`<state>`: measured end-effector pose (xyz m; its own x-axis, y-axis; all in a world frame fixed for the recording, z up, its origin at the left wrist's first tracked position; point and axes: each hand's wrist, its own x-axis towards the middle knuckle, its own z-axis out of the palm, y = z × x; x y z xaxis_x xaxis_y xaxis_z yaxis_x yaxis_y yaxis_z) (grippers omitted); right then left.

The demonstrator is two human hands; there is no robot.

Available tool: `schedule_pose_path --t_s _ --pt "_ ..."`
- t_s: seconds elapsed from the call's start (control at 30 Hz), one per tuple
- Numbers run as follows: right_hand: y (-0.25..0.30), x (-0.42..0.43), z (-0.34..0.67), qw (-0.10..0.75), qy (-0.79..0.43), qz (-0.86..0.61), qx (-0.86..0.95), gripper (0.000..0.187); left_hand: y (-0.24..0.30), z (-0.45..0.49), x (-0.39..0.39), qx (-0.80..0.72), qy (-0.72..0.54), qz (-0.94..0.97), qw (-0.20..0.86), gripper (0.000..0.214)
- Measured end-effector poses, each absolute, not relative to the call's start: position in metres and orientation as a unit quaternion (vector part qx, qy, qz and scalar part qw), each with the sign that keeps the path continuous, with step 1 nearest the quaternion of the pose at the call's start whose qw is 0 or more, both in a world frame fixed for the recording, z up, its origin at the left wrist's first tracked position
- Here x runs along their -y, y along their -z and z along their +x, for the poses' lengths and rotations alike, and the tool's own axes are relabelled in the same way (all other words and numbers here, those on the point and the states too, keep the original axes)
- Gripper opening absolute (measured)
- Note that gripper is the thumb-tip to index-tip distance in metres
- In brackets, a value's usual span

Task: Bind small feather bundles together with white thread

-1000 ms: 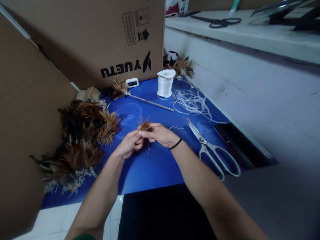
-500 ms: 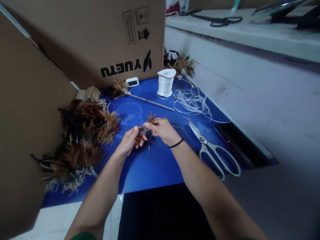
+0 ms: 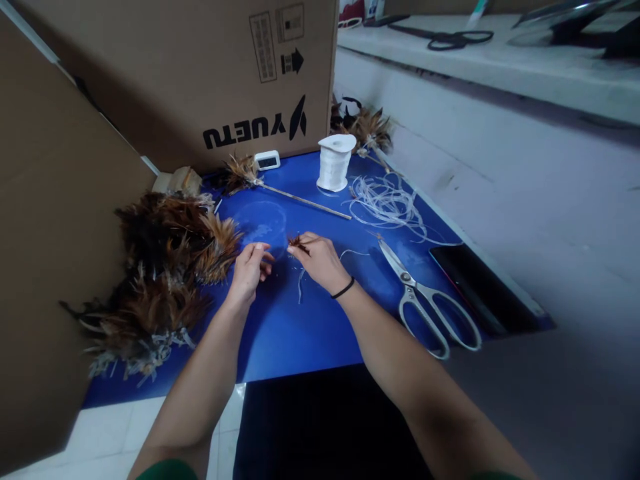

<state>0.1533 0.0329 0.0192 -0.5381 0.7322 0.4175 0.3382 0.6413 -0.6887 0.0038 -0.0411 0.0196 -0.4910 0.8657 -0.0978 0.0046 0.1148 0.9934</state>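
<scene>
My right hand (image 3: pixel 323 265) pinches a small bunch of brown feathers (image 3: pixel 296 241) over the middle of the blue table. To its left, my left hand (image 3: pixel 249 270) is apart from the bunch, thumb and index finger pressed together. Whatever may be between those fingertips is too small to make out. A thin pale strand (image 3: pixel 301 288) hangs or lies below the right fingers, and another strand runs off to the right of that hand. Tiny bits lie on the table under the hands. Large piles of brown and black feathers (image 3: pixel 175 240) lie left of my left hand.
Silver scissors (image 3: pixel 420 293) lie right of my right arm, beside a dark phone-like slab (image 3: pixel 480 293). Behind are a loose white string tangle (image 3: pixel 385 203), a white spool (image 3: pixel 334 167), a feathered stick (image 3: pixel 305 201) and a small digital display (image 3: pixel 267 160). Cardboard (image 3: pixel 165 80) walls the back and left.
My hands have come apart: the left has drawn back to the left, away from the feather bunch. The right still holds the bunch, now tilted lower. The view has shifted slightly.
</scene>
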Motion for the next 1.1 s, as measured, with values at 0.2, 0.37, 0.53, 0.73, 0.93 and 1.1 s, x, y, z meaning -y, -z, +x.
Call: schedule_pose_path --t_s 0.2,0.37,0.53,0.73,0.93,1.1 --pt "-0.016 -0.03 0.152 0.249 -0.207 -0.37 0.871 0.015 -0.019 0.006 0.041 -0.641 -0.563 0.351 0.385 0.029" --pt "-0.016 -0.029 0.152 0.248 -0.188 -0.372 0.874 0.016 -0.02 0.008 0.041 -0.649 -0.56 0.353 0.375 0.026" --pt "-0.017 -0.028 0.153 0.233 -0.171 -0.375 0.881 0.021 -0.017 0.007 0.04 -0.665 -0.547 0.367 0.351 0.022" --pt "-0.022 -0.028 0.151 0.168 -0.128 -0.4 0.892 0.022 -0.01 0.006 0.039 -0.69 -0.51 0.392 0.333 0.023" --pt "-0.028 -0.024 0.15 0.179 -0.107 -0.401 0.892 0.026 -0.005 0.001 0.039 -0.709 -0.472 0.437 0.288 0.026" --pt "-0.028 -0.025 0.15 0.223 -0.165 -0.379 0.883 0.024 -0.001 0.001 0.038 -0.714 -0.418 0.512 0.231 0.022"
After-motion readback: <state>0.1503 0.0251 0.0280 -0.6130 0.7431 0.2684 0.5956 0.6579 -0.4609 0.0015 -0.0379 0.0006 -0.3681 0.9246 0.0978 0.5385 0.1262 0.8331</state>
